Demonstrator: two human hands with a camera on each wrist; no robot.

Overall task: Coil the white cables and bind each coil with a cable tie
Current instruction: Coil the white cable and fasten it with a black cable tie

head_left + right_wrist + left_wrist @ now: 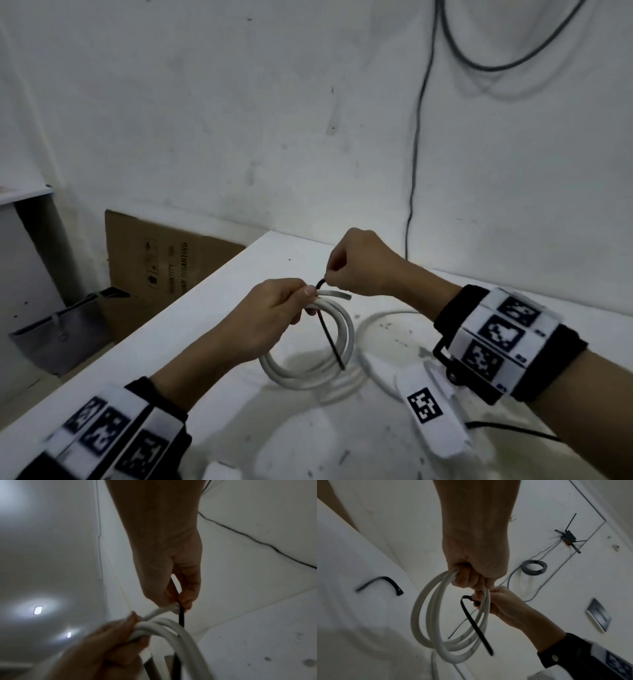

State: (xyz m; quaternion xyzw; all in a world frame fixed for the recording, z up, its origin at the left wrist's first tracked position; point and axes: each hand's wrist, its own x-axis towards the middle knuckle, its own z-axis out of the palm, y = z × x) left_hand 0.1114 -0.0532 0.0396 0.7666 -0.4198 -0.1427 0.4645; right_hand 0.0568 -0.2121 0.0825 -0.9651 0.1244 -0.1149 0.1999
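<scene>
A white cable coil (310, 363) of about three loops hangs above the white table (239, 394). My left hand (306, 299) grips its top, with one cable end (337, 294) sticking out to the right. My right hand (330, 274) pinches a black cable tie (330, 337) at the coil's top; the tie's tail hangs down across the loops. The left wrist view shows my left hand (471, 580) round the coil (426, 615) and the tie (471, 616) bent over at the right hand's fingertips (475, 597). In the right wrist view my right hand (179, 601) holds the tie (181, 618) beside the coil (164, 626).
A second white cable (378, 317) lies loose on the table to the right of the coil. Another black cable tie (382, 582) lies on the table. A cardboard box (154, 267) and a grey bag (61, 335) sit beyond the table's left edge. A dark cable (415, 171) runs down the wall.
</scene>
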